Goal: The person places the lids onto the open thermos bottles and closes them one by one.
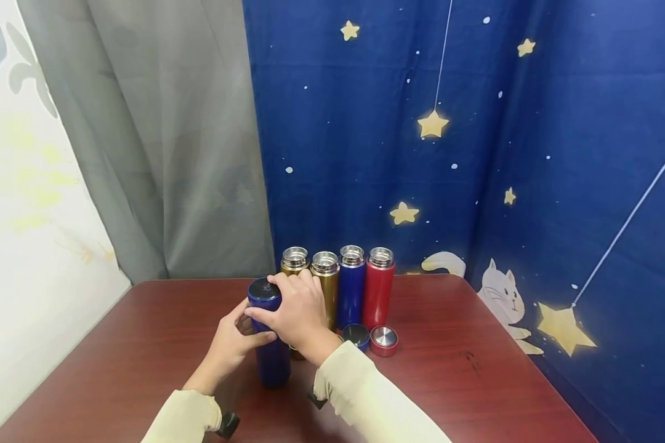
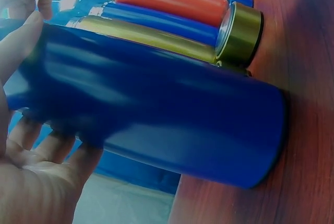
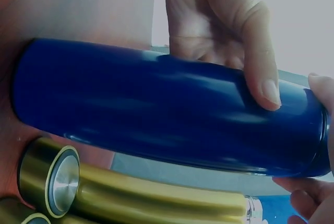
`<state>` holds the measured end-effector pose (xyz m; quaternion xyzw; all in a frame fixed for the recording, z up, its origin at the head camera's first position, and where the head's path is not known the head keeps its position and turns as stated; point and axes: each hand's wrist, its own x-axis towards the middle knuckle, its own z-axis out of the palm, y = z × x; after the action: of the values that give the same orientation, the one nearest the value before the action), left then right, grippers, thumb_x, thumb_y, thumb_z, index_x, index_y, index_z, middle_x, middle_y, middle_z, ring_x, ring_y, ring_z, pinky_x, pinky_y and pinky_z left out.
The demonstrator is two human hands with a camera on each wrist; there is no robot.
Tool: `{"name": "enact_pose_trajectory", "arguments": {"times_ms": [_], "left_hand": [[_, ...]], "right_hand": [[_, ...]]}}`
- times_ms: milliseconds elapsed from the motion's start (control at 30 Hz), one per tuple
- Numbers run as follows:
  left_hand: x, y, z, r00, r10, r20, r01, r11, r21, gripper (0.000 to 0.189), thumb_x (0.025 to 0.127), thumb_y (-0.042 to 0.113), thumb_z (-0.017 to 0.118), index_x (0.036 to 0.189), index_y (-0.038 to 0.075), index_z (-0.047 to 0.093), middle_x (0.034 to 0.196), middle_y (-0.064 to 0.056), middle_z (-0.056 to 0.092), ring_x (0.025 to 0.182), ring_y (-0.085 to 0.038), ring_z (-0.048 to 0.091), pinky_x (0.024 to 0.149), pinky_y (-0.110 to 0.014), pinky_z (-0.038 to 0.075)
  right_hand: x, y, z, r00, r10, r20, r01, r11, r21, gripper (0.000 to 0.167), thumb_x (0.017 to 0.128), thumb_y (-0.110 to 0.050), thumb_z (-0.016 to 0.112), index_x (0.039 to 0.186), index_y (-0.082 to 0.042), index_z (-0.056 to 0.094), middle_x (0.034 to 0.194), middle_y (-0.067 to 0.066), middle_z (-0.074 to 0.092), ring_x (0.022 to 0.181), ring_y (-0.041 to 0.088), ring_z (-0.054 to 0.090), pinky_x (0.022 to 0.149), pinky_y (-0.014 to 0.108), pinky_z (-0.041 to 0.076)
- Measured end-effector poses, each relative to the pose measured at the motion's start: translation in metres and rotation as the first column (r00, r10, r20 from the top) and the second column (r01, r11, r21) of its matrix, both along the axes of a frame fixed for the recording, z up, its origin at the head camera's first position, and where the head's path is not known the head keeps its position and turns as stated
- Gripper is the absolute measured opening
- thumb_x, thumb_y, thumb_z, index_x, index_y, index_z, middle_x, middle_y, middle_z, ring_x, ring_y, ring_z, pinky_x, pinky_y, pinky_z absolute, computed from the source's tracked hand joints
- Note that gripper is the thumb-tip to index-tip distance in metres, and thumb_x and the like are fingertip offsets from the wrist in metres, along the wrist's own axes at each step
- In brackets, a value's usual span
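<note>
A blue thermos bottle (image 1: 273, 364) with a dark-topped lid (image 1: 261, 288) stands upright on the table near its front. Small light marks show on the lid's top. My left hand (image 1: 228, 346) grips the bottle's upper body, its thumb across the near side. At the top, my right hand (image 1: 302, 311) holds the lid between thumb and fingers. In the left wrist view the blue thermos body (image 2: 172, 109) hides part of the things behind it. The right wrist view shows the left thumb (image 3: 263, 72) lying against the bottle.
Behind stand lidless bottles: two gold (image 1: 295, 261), one blue (image 1: 351, 295) and one red (image 1: 378, 295). Before them lie a blue lid (image 1: 356, 336), a red lid (image 1: 384, 341) and gold lids (image 3: 49, 177). Curtains (image 1: 366, 154) hang beyond the red-brown table (image 1: 449, 394).
</note>
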<state>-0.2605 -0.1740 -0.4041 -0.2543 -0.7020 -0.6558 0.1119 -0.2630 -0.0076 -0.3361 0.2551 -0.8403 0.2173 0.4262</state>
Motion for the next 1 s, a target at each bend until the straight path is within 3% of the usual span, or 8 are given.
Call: {"name": "enact_pose_trajectory", "arguments": {"times_ms": [333, 433, 500, 533, 700, 767, 833, 1000], "left_hand": [[-0.013, -0.013, 0.002, 0.990, -0.134, 0.052, 0.135, 0.991, -0.016, 0.075, 0.077, -0.006, 0.076, 0.144, 0.007, 0.043, 0.129, -0.011, 0.060, 0.111, -0.023, 0.063, 0.086, -0.036, 0.054], [-0.017, -0.017, 0.003, 0.978, -0.198, 0.070, 0.200, 0.980, -0.014, 0.076, 0.078, -0.006, 0.075, 0.145, 0.003, 0.041, 0.131, -0.010, 0.058, 0.113, -0.023, 0.061, 0.088, -0.036, 0.054], [-0.020, -0.020, 0.003, 0.969, -0.231, 0.086, 0.233, 0.972, -0.014, 0.074, 0.078, -0.006, 0.074, 0.144, 0.001, 0.041, 0.130, -0.009, 0.059, 0.112, -0.022, 0.061, 0.088, -0.036, 0.053], [-0.021, -0.021, 0.003, 0.964, -0.247, 0.097, 0.249, 0.968, -0.012, 0.073, 0.078, -0.006, 0.074, 0.143, 0.000, 0.041, 0.129, -0.008, 0.059, 0.111, -0.022, 0.062, 0.088, -0.035, 0.053], [-0.029, -0.026, 0.005, 0.928, -0.340, 0.150, 0.346, 0.938, -0.010, 0.069, 0.079, -0.005, 0.072, 0.142, 0.002, 0.043, 0.128, -0.009, 0.060, 0.112, -0.024, 0.061, 0.090, -0.036, 0.052], [-0.032, -0.026, 0.005, 0.912, -0.376, 0.162, 0.383, 0.924, -0.011, 0.069, 0.079, -0.004, 0.071, 0.142, 0.002, 0.043, 0.130, -0.010, 0.059, 0.116, -0.025, 0.059, 0.093, -0.037, 0.050], [-0.035, -0.027, 0.005, 0.903, -0.396, 0.166, 0.403, 0.915, -0.009, 0.070, 0.079, -0.004, 0.072, 0.143, 0.002, 0.042, 0.132, -0.010, 0.058, 0.118, -0.025, 0.057, 0.095, -0.036, 0.049], [-0.034, -0.029, 0.002, 0.903, -0.401, 0.154, 0.405, 0.914, 0.007, 0.068, 0.080, -0.004, 0.071, 0.142, 0.001, 0.042, 0.130, -0.010, 0.059, 0.116, -0.025, 0.058, 0.094, -0.036, 0.049]], "right_hand": [[-0.003, -0.001, -0.003, 0.985, 0.071, 0.160, -0.074, 0.997, 0.009, 0.064, 0.079, -0.063, 0.069, 0.120, -0.016, 0.057, 0.109, 0.000, 0.062, 0.097, 0.016, 0.049, 0.082, 0.031, 0.042], [-0.006, 0.002, -0.003, 0.944, 0.212, 0.254, -0.208, 0.977, -0.041, 0.061, 0.084, -0.055, 0.069, 0.129, -0.016, 0.055, 0.120, 0.000, 0.061, 0.107, 0.017, 0.048, 0.089, 0.032, 0.042], [-0.010, 0.005, -0.002, 0.868, 0.365, 0.336, -0.344, 0.931, -0.124, 0.057, 0.086, -0.044, 0.070, 0.134, -0.018, 0.055, 0.128, -0.001, 0.058, 0.115, 0.016, 0.047, 0.095, 0.033, 0.041], [-0.012, 0.008, -0.001, 0.807, 0.453, 0.380, -0.413, 0.892, -0.186, 0.055, 0.087, -0.038, 0.070, 0.136, -0.018, 0.054, 0.131, -0.002, 0.057, 0.119, 0.015, 0.046, 0.098, 0.033, 0.041], [-0.024, 0.018, 0.000, 0.397, 0.789, 0.468, -0.580, 0.611, -0.538, 0.058, 0.089, -0.009, 0.067, 0.143, -0.016, 0.048, 0.139, 0.003, 0.051, 0.120, 0.013, 0.052, 0.099, 0.032, 0.044], [-0.027, 0.020, -0.001, 0.293, 0.840, 0.457, -0.582, 0.536, -0.611, 0.062, 0.088, -0.002, 0.066, 0.145, -0.013, 0.044, 0.140, 0.008, 0.050, 0.118, 0.015, 0.055, 0.099, 0.033, 0.046], [-0.030, 0.021, -0.001, 0.236, 0.860, 0.451, -0.587, 0.497, -0.640, 0.064, 0.088, 0.002, 0.065, 0.147, -0.011, 0.041, 0.140, 0.011, 0.049, 0.117, 0.016, 0.056, 0.099, 0.034, 0.046], [-0.031, 0.023, 0.002, 0.228, 0.840, 0.493, -0.580, 0.524, -0.624, 0.064, 0.087, -0.002, 0.068, 0.146, -0.014, 0.045, 0.136, 0.007, 0.055, 0.116, 0.013, 0.057, 0.096, 0.032, 0.048]]}}
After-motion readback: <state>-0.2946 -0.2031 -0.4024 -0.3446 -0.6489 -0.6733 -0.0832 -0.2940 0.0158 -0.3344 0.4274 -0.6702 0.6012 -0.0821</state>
